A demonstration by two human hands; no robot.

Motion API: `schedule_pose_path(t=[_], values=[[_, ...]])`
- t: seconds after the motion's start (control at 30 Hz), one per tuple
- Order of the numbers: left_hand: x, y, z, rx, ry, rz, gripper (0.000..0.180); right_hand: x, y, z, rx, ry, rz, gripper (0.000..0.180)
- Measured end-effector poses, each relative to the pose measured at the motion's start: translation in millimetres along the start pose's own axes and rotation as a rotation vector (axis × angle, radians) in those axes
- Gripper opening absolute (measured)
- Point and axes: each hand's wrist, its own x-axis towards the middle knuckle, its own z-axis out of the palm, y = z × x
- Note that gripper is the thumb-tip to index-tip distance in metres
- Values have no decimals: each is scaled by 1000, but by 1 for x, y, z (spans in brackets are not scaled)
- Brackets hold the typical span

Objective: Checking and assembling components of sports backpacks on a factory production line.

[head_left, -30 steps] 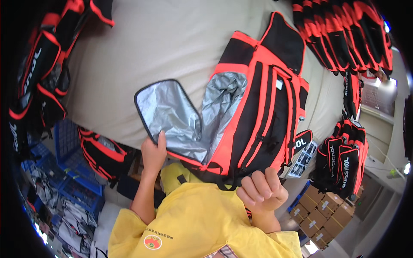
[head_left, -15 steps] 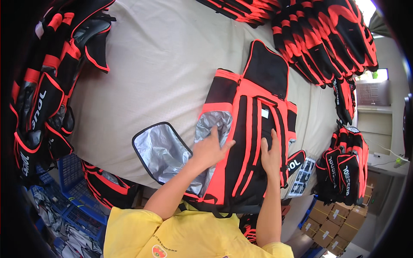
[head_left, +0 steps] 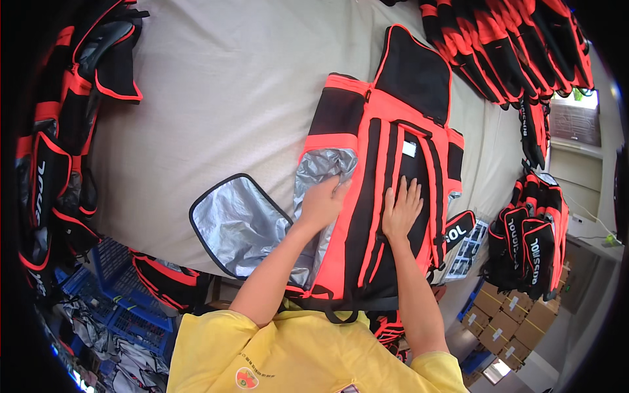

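A black and red backpack [head_left: 367, 249] lies on the cloth-covered table, its shoulder straps facing up and its top flap folded out at the far end. On its left side a pocket with silver lining [head_left: 327, 164] gapes, and the pocket's silver-lined flap [head_left: 242, 219] is spread out to the left. My left hand [head_left: 321, 204] reaches into that pocket against the lining. Its fingers are bent and partly hidden at the red edge. Flat on the black back panel, between the straps, rests my right hand [head_left: 402, 211], fingers apart and holding nothing.
Similar bags are piled at the far right [head_left: 504, 49], and more stand along the left edge [head_left: 59, 157]. A bag [head_left: 531, 236] hangs at the right, above cardboard boxes [head_left: 504, 321]. Blue crates [head_left: 131, 321] are at the lower left. A printed sheet [head_left: 468, 252] lies beside the backpack.
My left hand's forefinger and thumb have drawn in toward the pocket's red edge. My right hand has shifted left and flattened onto the back panel. The view has moved slightly.
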Motion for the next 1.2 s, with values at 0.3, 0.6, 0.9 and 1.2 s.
schedule_pose_path(t=[0.3,0.6,0.9,1.2], values=[[-10,-23,12,-1106,-304,-295,40,-3,5,8,31,17,-16,61],[-49,78,125,-279,19,-52,41,-12,38,48,-151,80,-104,70],[-43,62,85,-260,119,-105,36,-7,15,27,-122,35,-59,64],[34,102,0,329,483,332,49,-7,6,-6,39,73,24,62]])
